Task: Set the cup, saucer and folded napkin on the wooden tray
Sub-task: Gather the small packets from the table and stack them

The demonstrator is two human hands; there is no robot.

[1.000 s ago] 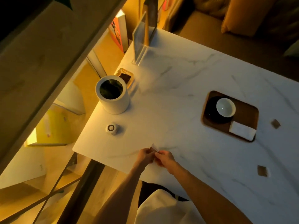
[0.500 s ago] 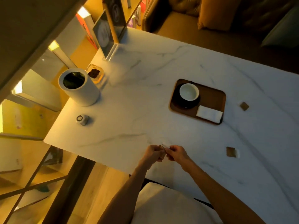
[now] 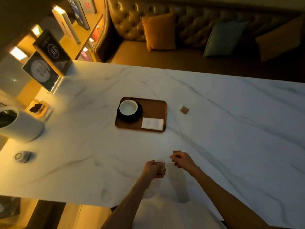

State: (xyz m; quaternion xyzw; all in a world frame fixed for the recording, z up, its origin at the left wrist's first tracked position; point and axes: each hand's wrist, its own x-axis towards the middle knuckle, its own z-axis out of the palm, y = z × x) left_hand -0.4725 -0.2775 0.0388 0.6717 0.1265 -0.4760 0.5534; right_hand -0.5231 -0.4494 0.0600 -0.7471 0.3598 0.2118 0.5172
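The wooden tray (image 3: pixel 153 107) lies in the middle of the marble table (image 3: pixel 231 129). A white cup (image 3: pixel 128 107) sits on a black saucer (image 3: pixel 139 113) at the tray's left end. The folded white napkin (image 3: pixel 152 123) lies flat in the tray's near right corner. Well in front of the tray, my left hand (image 3: pixel 151 168) is shut on a small pale packet (image 3: pixel 161 168). A little to its right, my right hand (image 3: pixel 182 160) has its fingers curled onto a small brown packet (image 3: pixel 177 151) at table level. Blur hides whether that packet is lifted.
Another brown packet (image 3: pixel 184 110) lies right of the tray. A white cylinder container (image 3: pixel 21 128), a glass dish (image 3: pixel 38 107) and a small round device (image 3: pixel 21 156) stand at the table's left. An acrylic sign (image 3: pixel 47 68) is at the far left corner, a sofa (image 3: pixel 189 52) behind.
My hands have separated. The right hand moved right onto the brown packet that lay on the table, while the left keeps the first packet. The view swung right and up.
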